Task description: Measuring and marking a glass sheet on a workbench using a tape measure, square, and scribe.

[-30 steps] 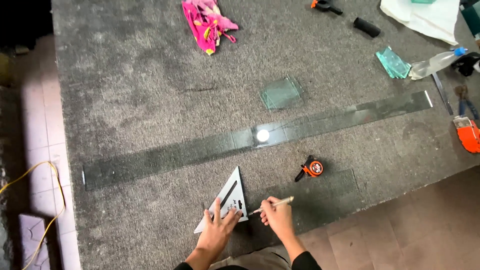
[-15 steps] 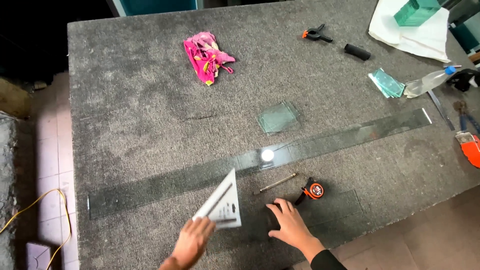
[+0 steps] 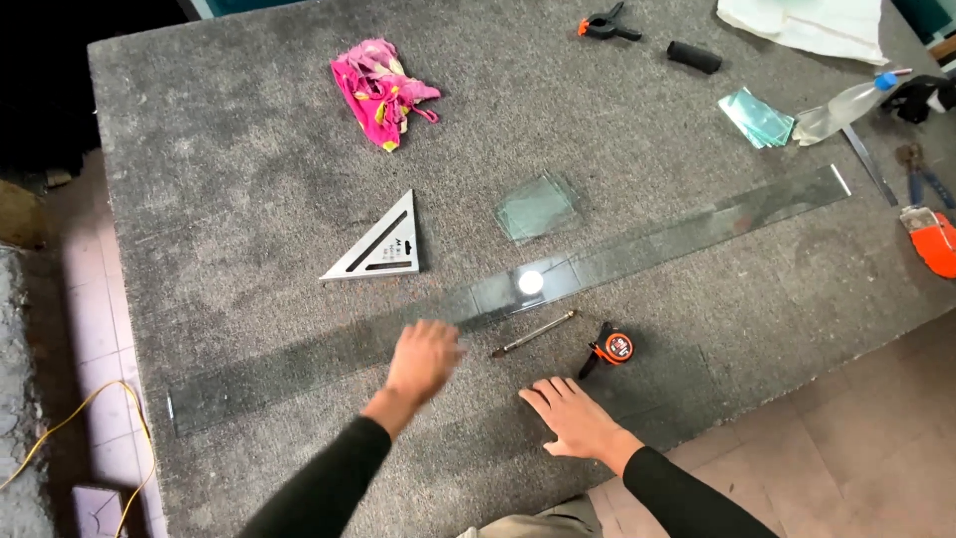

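Glass strip (image 3: 398, 334), long and clear, lies diagonally across grey felt table (image 3: 229, 199), running from lower left to upper right. Left hand (image 3: 423, 361) is blurred over strip's near edge, holding nothing; whether it touches the glass cannot be told. Right hand (image 3: 573, 418) rests flat on the table, fingers spread, empty, close to the strip. Glass cutter (image 3: 533, 333) lies just beside the strip, between the hands; tape measure (image 3: 612, 348) near it. Metal triangle square (image 3: 383, 247) sits beyond the strip, apart from it. Small glass pane (image 3: 538, 207) farther right. Pink rag (image 3: 383, 90) at far side.
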